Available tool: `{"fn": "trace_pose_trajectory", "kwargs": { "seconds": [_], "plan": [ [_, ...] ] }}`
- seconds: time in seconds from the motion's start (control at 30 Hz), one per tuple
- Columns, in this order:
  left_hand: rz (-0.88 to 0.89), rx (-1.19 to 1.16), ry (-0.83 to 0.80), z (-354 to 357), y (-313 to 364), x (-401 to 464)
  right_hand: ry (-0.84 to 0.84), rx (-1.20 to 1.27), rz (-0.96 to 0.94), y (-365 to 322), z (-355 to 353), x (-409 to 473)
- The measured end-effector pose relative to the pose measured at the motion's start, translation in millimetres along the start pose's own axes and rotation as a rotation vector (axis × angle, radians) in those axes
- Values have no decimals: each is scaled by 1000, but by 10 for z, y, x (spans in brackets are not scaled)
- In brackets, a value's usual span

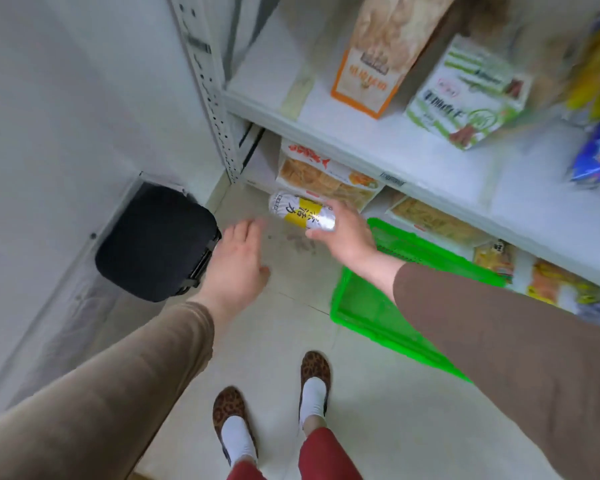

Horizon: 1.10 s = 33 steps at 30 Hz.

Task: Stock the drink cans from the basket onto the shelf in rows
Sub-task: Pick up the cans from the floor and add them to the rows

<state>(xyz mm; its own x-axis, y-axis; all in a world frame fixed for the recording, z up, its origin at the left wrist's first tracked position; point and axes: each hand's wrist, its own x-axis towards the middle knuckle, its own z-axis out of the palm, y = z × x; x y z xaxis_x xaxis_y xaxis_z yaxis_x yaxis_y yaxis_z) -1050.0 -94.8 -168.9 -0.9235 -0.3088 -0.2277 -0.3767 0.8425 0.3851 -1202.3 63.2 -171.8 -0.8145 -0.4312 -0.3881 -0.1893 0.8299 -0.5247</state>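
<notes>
One drink can, smooth silver metal cylinder with a yellow label band and dark characters, lies sideways in the right hand; thumb and fingers curl round its near end, so the grip pinches the can. Left hand hovers just left of the can, fingers spread, palm down, holding nothing. Green plastic basket, slatted lattice walls, sits on the floor below and right of the right hand; its visible bottom holds nothing, though the forearm hides part of it. White metal shelf stands beyond both hands, with a perforated upright at its left. Upper board carries glossy snack bags: an orange-trimmed bag and a green-and-white bag. Lower tier, just behind the can, holds clear crinkled packets. Matte black rounded case sits left of the left hand.
</notes>
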Motion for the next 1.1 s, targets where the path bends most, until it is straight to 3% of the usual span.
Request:
{"fn": "trace_pose_trajectory", "kwargs": {
  "seconds": [0.23,0.5,0.77,1.1],
  "plan": [
    [130,-52,113,-1916,969,-497,219,127,-110,-1095,-1875,-1226],
    [364,81,250,-3224,1980,-685,436,264,-192,-1533,-3370,-2259],
    [555,109,316,-3496,3218,-569,583,279,-143,-1210,-4495,-2577],
    [557,132,261,-3078,4847,81,630,187,-165,-132,-5715,-2029]
  ]
}}
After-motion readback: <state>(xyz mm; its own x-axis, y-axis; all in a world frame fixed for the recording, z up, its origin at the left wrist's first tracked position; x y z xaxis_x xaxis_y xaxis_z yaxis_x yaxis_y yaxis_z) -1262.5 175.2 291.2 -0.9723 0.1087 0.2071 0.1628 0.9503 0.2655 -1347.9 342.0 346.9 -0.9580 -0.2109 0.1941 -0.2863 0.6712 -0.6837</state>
